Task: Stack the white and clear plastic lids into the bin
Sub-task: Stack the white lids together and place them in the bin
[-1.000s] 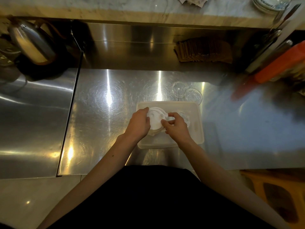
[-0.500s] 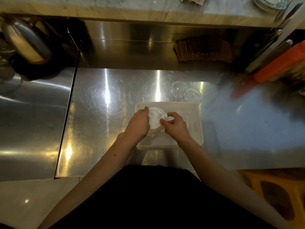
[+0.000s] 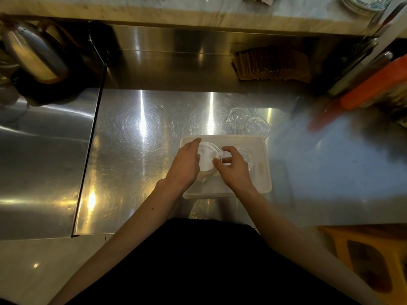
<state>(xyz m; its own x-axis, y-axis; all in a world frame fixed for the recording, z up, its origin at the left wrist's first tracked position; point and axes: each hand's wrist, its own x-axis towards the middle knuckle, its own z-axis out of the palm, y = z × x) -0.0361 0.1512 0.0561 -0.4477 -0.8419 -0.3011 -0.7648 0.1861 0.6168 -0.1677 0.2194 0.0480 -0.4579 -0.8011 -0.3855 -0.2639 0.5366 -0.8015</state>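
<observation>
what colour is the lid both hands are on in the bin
White: the lid in the bin shows best in the head view.

The bin [image 3: 263, 172] sits on the counter [image 3: 136, 150] straight before me. In it lies the lid stack [image 3: 207, 160], my left hand [image 3: 185, 166] on its left side and my right hand [image 3: 233, 167] on its right. Behind the bin — just past its far right corner — two clear lids [image 3: 247, 122] lie side by side. A kettle [image 3: 33, 56] stands far left.
</observation>
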